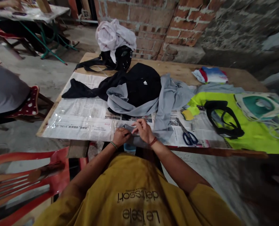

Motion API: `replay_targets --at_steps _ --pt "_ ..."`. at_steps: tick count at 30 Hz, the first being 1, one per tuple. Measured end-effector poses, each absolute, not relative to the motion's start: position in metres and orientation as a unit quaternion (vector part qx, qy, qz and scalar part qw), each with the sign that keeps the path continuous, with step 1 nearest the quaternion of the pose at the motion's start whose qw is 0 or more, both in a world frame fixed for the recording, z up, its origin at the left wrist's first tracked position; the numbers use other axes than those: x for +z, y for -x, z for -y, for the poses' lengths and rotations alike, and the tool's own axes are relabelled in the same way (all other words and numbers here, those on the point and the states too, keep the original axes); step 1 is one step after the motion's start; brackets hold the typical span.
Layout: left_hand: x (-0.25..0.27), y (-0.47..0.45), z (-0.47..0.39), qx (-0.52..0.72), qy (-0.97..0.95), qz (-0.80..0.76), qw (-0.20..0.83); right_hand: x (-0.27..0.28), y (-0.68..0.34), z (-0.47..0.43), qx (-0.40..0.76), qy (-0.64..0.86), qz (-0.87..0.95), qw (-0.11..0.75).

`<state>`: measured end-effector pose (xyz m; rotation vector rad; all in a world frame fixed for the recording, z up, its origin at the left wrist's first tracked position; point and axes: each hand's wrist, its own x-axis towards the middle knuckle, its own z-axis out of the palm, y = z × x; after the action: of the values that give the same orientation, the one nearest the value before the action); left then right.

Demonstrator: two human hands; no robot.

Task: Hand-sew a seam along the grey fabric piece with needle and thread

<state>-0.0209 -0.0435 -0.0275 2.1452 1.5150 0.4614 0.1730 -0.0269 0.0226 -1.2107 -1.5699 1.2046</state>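
Note:
At the table's near edge, my left hand point(121, 137) has its fingers closed on a bit of grey cloth point(128, 127). My right hand point(142, 130) is just beside it, with thumb and fingers drawn together in a pinch; whatever is between them is too small to make out. Beyond both hands lies a black and grey garment point(145, 89) with a small white logo, and its grey part point(166, 106) runs down to the near edge on the right. Dark blue-handled scissors point(190, 137) rest on newspaper to the right of my right hand.
Newspaper point(71, 125) covers much of the wooden table point(177, 66). A black bag point(124, 58) with pale cloth point(114, 34) on top stands behind. Rightward are yellow-green cloth point(252, 136), a black strap point(233, 122), an iron point(259, 105) and folded clothing point(211, 75). A red chair point(59, 166) and seated people are leftward.

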Motion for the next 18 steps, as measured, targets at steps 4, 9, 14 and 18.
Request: replay_targets --at_steps 4,9,14,18 --pt "-0.030 0.021 0.043 0.169 -0.786 -0.544 0.240 0.040 -0.171 0.008 0.665 0.423 0.412 0.457" --pt "-0.031 0.022 0.043 0.162 -0.785 -0.543 0.250 0.057 -0.176 -0.017 0.662 0.432 0.408 0.457" --pt "-0.032 0.023 0.043 0.166 -0.779 -0.546 0.261 0.083 -0.214 -0.057 0.393 0.529 0.577 0.482" --pt "-0.031 0.023 0.043 0.164 -0.778 -0.548 0.260 0.123 -0.272 -0.091 0.183 0.549 0.669 0.466"
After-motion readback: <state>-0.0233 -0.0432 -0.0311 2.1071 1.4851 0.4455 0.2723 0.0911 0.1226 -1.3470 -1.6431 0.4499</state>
